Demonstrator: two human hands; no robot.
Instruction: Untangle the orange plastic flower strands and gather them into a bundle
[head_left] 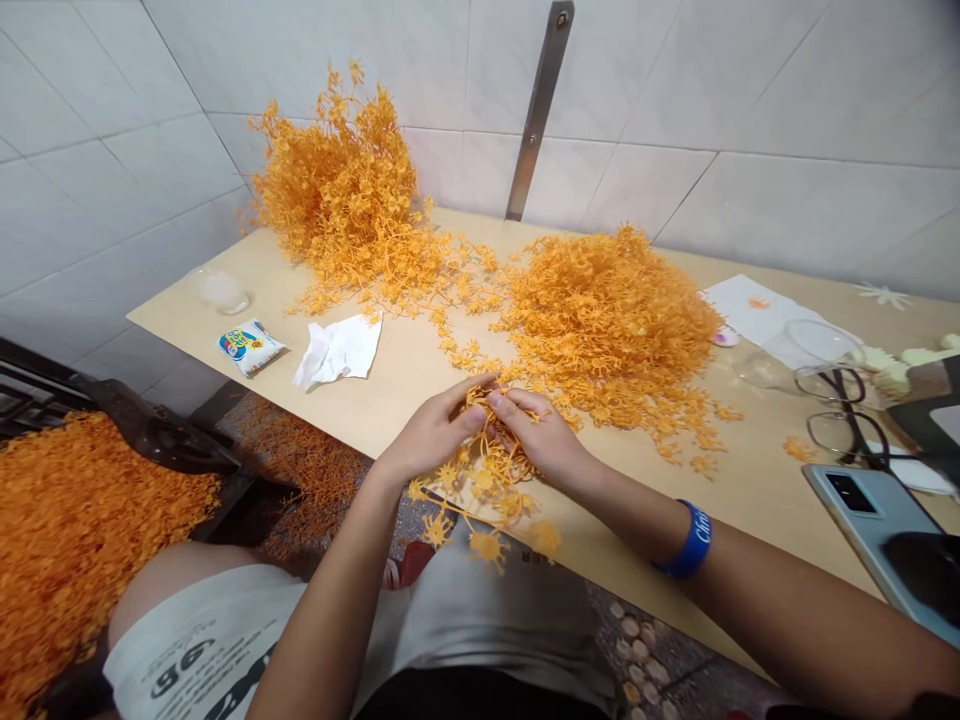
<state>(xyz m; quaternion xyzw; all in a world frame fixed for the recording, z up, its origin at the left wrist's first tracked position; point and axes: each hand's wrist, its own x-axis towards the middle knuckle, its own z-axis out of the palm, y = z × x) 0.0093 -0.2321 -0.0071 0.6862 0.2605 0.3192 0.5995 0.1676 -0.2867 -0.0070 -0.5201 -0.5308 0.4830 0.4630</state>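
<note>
Pale tiled wall (712, 90) runs across the upper frame, behind a light tan worktop (757, 470). At the lower left, a dense, deeper orange mass (90, 540) of small pieces sits beside dark framework; whether a container holds it cannot be told. On the worktop, a tall, bushy orange heap (337, 190) rises at the upper left, and a lower, rounded orange heap (607, 310) spreads right of centre, with loose strands between them.

At the frame's centre, the left hand (431, 430) and right hand (551, 440) are curled nearly closed, thumbs and fingers gripping an orange sprig bunch (499, 480) between them. It is yellow-orange, with thin branching stems ending in small spiky, star-like flower heads, several hanging past the worktop's front edge.

Left of centre, a clear cup (223, 290) appears to hold something whitish; just below it lies a blue-and-white packet (251, 347), its contents hidden.
</note>
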